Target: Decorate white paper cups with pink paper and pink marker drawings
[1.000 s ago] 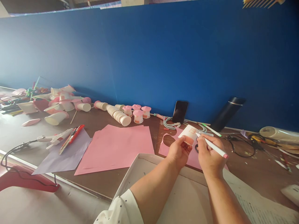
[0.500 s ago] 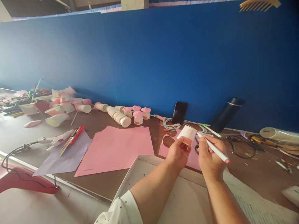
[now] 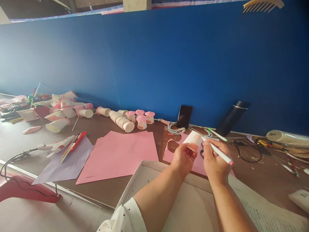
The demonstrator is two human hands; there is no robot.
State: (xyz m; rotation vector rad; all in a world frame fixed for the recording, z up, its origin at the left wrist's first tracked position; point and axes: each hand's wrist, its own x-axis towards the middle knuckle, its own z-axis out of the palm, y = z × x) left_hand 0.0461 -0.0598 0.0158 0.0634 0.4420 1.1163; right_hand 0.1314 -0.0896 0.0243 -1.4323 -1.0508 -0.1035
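Note:
My left hand (image 3: 183,158) is closed around the lower part of a small white paper cup (image 3: 192,138), which is tilted and bears an orange-pink window outline and a coloured patch. In my right hand (image 3: 215,158) is a white marker pen (image 3: 222,155) with a pink end, gripped like a writing tool. Its tip is at the cup's right side, by the window drawing; whether it touches I cannot tell. Beneath the hands lies a cut pink sheet (image 3: 170,154) with a round hole. Scissors beside the cup are mostly hidden by my right hand.
Pink paper sheets (image 3: 120,158) lie left of a white box lid (image 3: 135,180). Small decorated cups (image 3: 141,122) stand behind, near a row of nested cups (image 3: 120,120). A box cutter (image 3: 73,146) and glue gun (image 3: 56,146) lie left. A phone (image 3: 184,116) and black bottle (image 3: 233,119) lean against the blue panel.
The pen tip has come closer to the cup's window drawing as my right hand shifted slightly left. My left hand keeps its hold on the cup. The whole view has moved slightly.

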